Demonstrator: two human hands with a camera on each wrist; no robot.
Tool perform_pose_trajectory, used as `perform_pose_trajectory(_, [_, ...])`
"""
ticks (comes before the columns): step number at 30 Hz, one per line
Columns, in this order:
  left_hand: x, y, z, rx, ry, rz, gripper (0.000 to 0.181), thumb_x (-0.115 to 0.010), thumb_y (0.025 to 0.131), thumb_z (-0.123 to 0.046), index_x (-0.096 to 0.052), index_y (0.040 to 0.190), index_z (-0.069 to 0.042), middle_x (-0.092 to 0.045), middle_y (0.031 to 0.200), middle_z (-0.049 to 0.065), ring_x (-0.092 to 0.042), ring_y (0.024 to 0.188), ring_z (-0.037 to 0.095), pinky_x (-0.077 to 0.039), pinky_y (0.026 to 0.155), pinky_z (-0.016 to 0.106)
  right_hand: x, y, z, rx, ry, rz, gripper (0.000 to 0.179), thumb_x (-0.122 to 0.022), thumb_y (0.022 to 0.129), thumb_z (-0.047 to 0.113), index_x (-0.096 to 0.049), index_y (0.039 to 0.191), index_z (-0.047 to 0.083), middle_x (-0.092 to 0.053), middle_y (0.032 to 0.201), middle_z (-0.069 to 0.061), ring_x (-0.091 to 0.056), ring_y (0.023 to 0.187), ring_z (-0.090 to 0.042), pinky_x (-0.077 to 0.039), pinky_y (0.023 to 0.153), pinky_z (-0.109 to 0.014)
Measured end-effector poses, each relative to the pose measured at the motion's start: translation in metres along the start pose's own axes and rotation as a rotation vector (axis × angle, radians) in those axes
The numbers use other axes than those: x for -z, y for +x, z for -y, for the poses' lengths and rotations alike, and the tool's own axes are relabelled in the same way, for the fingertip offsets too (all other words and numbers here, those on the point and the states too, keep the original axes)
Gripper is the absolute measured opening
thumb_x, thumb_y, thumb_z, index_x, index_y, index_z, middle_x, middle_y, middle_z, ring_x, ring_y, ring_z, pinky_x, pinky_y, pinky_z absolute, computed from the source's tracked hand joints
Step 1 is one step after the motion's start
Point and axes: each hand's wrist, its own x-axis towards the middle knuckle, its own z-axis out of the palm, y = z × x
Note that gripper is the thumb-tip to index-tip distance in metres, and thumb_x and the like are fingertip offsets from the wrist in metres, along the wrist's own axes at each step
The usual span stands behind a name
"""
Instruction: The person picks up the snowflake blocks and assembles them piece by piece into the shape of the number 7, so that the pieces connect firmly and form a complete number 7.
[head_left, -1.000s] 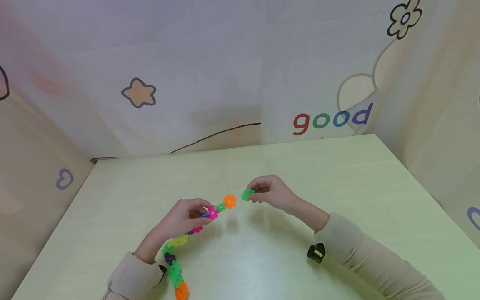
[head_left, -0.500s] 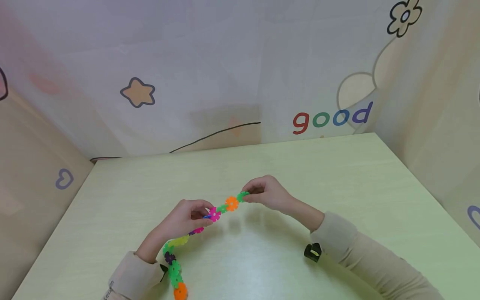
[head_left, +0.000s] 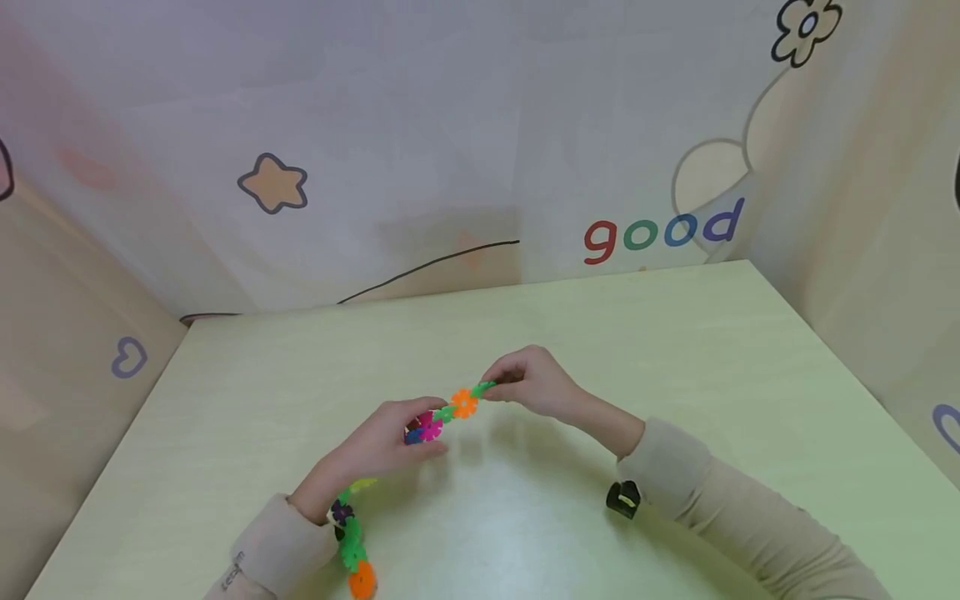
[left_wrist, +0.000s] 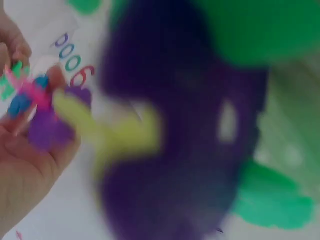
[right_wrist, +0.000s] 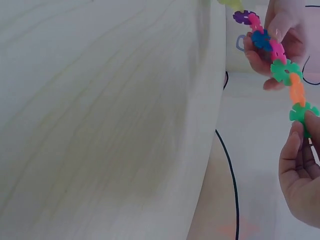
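A chain of notched, flower-shaped plastic linking discs, in several colours, runs between the hands. My right hand (head_left: 542, 388) pinches the green disc (right_wrist: 299, 113) at its upper end, which meets an orange disc (head_left: 464, 404). My left hand (head_left: 381, 442) is around the chain near a pink disc (head_left: 430, 427) and a blue disc (right_wrist: 261, 40), thumb and fingers spread apart. Below that hand the chain hangs past a dark purple disc (head_left: 341, 512) to another orange disc (head_left: 362, 581). Blurred in the left wrist view, a purple disc (left_wrist: 165, 185) fills the foreground.
The pale wooden table (head_left: 637, 333) lies under both hands. Behind it hangs a printed cloth backdrop (head_left: 420, 125) with a star and the word "good". A small black device (head_left: 623, 499) hangs under the right cuff.
My right hand has brought the green disc leftward against the orange end disc. My left hand has shifted up and right along the chain, its thumb and fingers now wider apart.
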Motion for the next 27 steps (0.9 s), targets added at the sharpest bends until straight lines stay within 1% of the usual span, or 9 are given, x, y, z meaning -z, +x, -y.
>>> perform_pose_trajectory(1, [-0.001,0.002,-0.001,-0.007,0.003,-0.002,0.042,-0.066,0.084,-0.020,-0.053,0.121,-0.004,-0.043,0.066,-0.008,-0.042,0.058,0.007,-0.040,0.053,0.020,0.000,0.000,0.001,0.000,-0.008,0.001,0.009,-0.070,0.079,0.005,-0.071,0.086,0.000,-0.067,0.076,-0.005,-0.058,0.067,-0.028,-0.048,0.059,-0.027])
perform_pose_trajectory(3, [-0.003,0.005,-0.004,-0.013,0.013,-0.006,0.037,-0.064,0.086,-0.017,-0.054,0.119,-0.005,-0.034,0.060,-0.007,-0.034,0.053,0.006,-0.034,0.050,0.020,0.000,0.000,0.001,-0.003,-0.021,0.000,0.007,-0.070,0.079,0.005,-0.071,0.085,0.001,-0.066,0.073,-0.003,-0.057,0.065,-0.026,-0.047,0.058,-0.026])
perform_pose_trajectory(5, [-0.004,0.008,-0.006,-0.014,0.000,-0.011,0.033,-0.063,0.087,-0.014,-0.055,0.117,-0.006,-0.030,0.059,-0.006,-0.029,0.051,0.006,-0.031,0.048,0.020,-0.001,0.000,0.001,-0.004,-0.029,-0.003,0.007,-0.070,0.079,0.006,-0.071,0.084,0.002,-0.065,0.071,-0.002,-0.055,0.063,-0.026,-0.046,0.056,-0.025])
perform_pose_trajectory(10, [-0.005,0.012,-0.010,-0.012,-0.035,-0.047,0.018,-0.060,0.088,-0.014,-0.060,0.105,-0.007,-0.036,0.061,-0.006,-0.032,0.051,0.007,-0.034,0.050,0.019,-0.002,-0.001,0.002,-0.006,-0.029,-0.008,0.006,-0.071,0.078,0.007,-0.071,0.083,0.003,-0.064,0.070,-0.002,-0.054,0.060,-0.021,-0.047,0.056,-0.027])
perform_pose_trajectory(13, [-0.006,0.013,-0.010,-0.016,-0.034,-0.074,0.010,-0.060,0.089,-0.013,-0.061,0.096,-0.007,-0.037,0.061,-0.006,-0.033,0.052,0.006,-0.033,0.050,0.019,-0.003,-0.002,0.004,-0.006,-0.018,-0.011,0.006,-0.071,0.078,0.007,-0.071,0.083,0.003,-0.064,0.070,-0.008,-0.054,0.060,-0.020,-0.049,0.059,-0.033])
perform_pose_trajectory(17, [-0.006,0.014,-0.010,-0.021,-0.027,-0.092,0.007,-0.059,0.089,-0.013,-0.060,0.089,-0.006,-0.035,0.060,-0.006,-0.032,0.051,0.006,-0.031,0.049,0.019,-0.005,-0.002,0.006,-0.006,0.006,-0.020,0.005,-0.071,0.078,0.006,-0.071,0.081,0.002,-0.064,0.071,-0.015,-0.054,0.060,-0.023,-0.050,0.061,-0.044])
perform_pose_trajectory(20, [-0.007,0.014,-0.010,-0.022,-0.030,-0.092,0.008,-0.058,0.089,-0.013,-0.059,0.087,-0.005,-0.035,0.060,-0.005,-0.031,0.051,0.007,-0.031,0.049,0.019,-0.006,-0.002,0.006,-0.008,0.009,-0.021,0.005,-0.071,0.078,0.005,-0.071,0.080,0.001,-0.064,0.071,-0.017,-0.054,0.058,-0.020,-0.050,0.061,-0.046])
perform_pose_trajectory(23, [-0.007,0.013,-0.009,-0.028,-0.029,-0.091,0.008,-0.058,0.089,-0.013,-0.059,0.088,-0.005,-0.034,0.060,-0.005,-0.031,0.052,0.007,-0.031,0.049,0.020,-0.006,-0.001,0.007,-0.008,-0.001,-0.023,0.004,-0.071,0.077,0.004,-0.071,0.080,0.001,-0.064,0.068,-0.012,-0.053,0.057,-0.017,-0.050,0.060,-0.045])
perform_pose_trajectory(27, [-0.007,0.013,-0.009,-0.033,-0.018,-0.089,0.008,-0.058,0.089,-0.013,-0.059,0.088,-0.005,-0.035,0.060,-0.005,-0.031,0.052,0.007,-0.032,0.050,0.019,-0.006,-0.001,0.009,-0.013,-0.002,-0.016,0.004,-0.070,0.078,0.003,-0.072,0.080,0.000,-0.064,0.067,-0.006,-0.053,0.057,-0.017,-0.050,0.059,-0.043])
